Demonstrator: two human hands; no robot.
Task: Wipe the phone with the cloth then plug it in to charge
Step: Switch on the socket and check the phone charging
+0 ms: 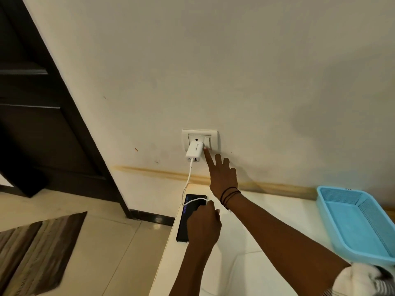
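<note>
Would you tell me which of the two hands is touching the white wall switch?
The right hand, its index finger stretched to the white wall switch; the left hand lies lower, holding the white cable at the black phone.

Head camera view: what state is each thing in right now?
Charger: plugged into the wall socket.
Cable: plugged into the charger, other end pinched by the left hand at the phone.
Phone: lying flat on the counter, screen faintly lit.
Switch: touched by the right hand with its index finger; on or off unclear.
Cloth: lying crumpled beside the basket.
</note>
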